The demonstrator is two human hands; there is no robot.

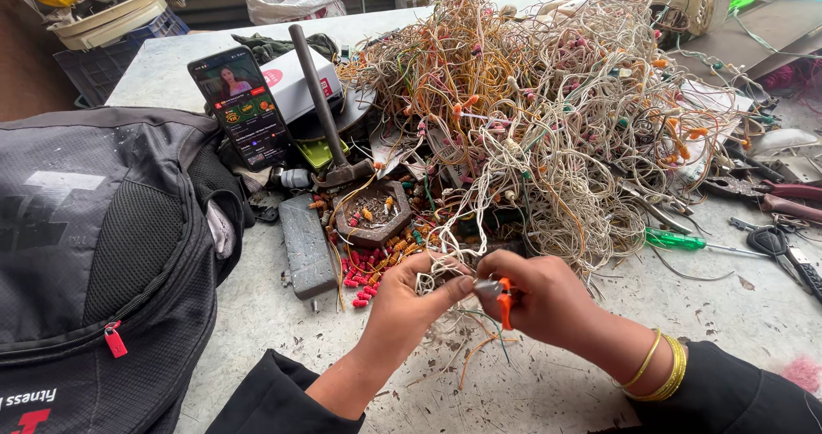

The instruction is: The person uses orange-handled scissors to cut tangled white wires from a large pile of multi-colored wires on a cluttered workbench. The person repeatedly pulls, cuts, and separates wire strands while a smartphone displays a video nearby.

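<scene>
My left hand (409,301) pinches a strand of thin white wire (438,271) that runs up into a big tangled heap of white, orange and yellow wires (548,109). My right hand (539,297) is closed on a small orange-handled cutter (503,301), its metal tip touching the wire right beside my left fingers. Both hands hover just above the grey worktable (548,383), in front of the heap. Gold bangles (659,367) sit on my right wrist. Small red and orange plugs (368,271) lie scattered just left of my left hand.
A black backpack (94,271) fills the left side. A phone (241,107) leans behind it, screen lit. A hammer (330,117) stands by a hexagonal wooden dish (373,214). A grey block (306,244), green screwdriver (685,242) and red-handled pliers (771,196) lie nearby.
</scene>
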